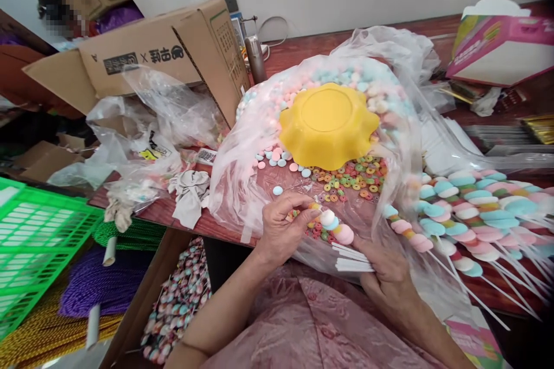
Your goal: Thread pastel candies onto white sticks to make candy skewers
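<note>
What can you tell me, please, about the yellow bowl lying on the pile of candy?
The yellow bowl looks like glossy plastic, with a wavy, scalloped rim and a round flat base. It lies upside down, base up and a little tilted, on the clear plastic sheet spread over the table. Pastel candy discs lie behind and left of it, and coloured candy rings in front. Neither hand touches it.

The big brown cardboard box (164, 52) has dark print on its side, upside down, with a letter "X" between a black label and some signs too blurry to read, and no other words can be read anywhere else.
</note>
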`<state>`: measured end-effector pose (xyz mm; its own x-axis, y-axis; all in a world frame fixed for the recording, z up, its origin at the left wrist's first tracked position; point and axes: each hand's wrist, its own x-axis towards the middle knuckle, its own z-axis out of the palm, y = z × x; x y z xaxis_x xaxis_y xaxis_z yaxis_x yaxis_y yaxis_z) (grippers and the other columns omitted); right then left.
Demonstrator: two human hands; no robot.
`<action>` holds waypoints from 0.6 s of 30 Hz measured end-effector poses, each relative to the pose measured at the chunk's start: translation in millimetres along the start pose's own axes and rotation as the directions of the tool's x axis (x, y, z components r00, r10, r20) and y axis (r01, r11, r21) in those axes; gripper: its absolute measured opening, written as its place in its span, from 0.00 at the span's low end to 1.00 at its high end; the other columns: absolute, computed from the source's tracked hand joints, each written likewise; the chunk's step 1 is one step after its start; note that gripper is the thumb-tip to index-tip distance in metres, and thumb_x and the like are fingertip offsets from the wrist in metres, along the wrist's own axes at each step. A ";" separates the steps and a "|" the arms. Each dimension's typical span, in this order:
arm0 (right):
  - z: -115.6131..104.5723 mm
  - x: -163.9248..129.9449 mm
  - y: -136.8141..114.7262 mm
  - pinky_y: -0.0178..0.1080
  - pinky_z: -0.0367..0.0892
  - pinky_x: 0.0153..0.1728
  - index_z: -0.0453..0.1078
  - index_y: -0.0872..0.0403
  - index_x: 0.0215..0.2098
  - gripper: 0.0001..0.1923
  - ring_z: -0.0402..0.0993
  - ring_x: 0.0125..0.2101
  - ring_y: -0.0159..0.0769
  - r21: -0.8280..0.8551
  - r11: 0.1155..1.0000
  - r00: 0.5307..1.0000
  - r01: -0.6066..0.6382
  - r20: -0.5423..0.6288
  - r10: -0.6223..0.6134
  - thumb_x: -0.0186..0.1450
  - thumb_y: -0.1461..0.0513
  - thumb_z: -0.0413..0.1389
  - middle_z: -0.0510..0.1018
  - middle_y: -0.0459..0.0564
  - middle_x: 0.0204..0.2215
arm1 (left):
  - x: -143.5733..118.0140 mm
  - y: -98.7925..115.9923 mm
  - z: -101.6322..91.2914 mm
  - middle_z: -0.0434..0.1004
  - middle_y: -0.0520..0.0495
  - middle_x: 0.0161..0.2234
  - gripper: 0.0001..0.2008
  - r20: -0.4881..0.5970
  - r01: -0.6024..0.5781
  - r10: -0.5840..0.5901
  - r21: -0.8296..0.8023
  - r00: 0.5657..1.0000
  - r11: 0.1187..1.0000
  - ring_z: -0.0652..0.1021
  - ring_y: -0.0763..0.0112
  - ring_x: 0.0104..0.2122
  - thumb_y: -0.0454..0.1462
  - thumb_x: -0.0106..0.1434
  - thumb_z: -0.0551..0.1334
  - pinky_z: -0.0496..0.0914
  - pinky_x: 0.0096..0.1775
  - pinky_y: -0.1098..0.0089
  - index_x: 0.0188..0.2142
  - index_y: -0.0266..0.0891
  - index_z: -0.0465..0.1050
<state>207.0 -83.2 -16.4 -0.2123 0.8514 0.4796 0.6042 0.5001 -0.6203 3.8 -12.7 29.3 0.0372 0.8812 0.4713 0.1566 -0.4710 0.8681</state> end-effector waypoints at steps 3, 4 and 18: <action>6.7 -2.7 -0.2 0.39 0.77 0.38 0.74 0.52 0.54 0.32 0.82 0.38 0.40 -0.042 0.998 0.999 -0.038 0.014 0.038 0.55 0.73 0.45 0.84 0.51 0.42 | -3.7 -0.8 -7.3 0.80 0.49 0.29 0.02 0.033 -0.154 0.152 0.072 0.988 0.986 0.78 0.71 0.31 0.34 0.61 0.68 0.73 0.37 0.69 0.35 0.38 0.78; 8.1 -3.0 -0.1 0.39 0.77 0.38 0.74 0.52 0.54 0.33 0.82 0.38 0.40 -0.060 0.997 0.998 -0.046 0.035 0.048 0.55 0.73 0.45 0.84 0.51 0.41 | -5.1 -1.6 -9.0 0.81 0.49 0.29 0.02 0.041 -0.196 0.193 0.082 0.980 0.977 0.78 0.71 0.31 0.33 0.61 0.67 0.73 0.37 0.69 0.36 0.38 0.78; 20.8 5.7 -9.0 0.34 0.76 0.27 0.77 0.53 0.48 0.26 0.82 0.27 0.36 0.044 0.998 0.999 0.034 -0.003 -0.034 0.57 0.73 0.47 0.85 0.49 0.35 | -20.8 -7.0 -24.8 0.82 0.43 0.38 0.13 0.156 -0.407 0.380 0.222 0.912 0.886 0.79 0.67 0.38 0.25 0.64 0.60 0.74 0.44 0.65 0.45 0.37 0.77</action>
<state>184.4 -79.6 -21.0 -0.2302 0.8334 0.5024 0.5625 0.5352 -0.6302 -22.5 -28.7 17.3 0.2474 0.6311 0.7352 0.3428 -0.7667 0.5428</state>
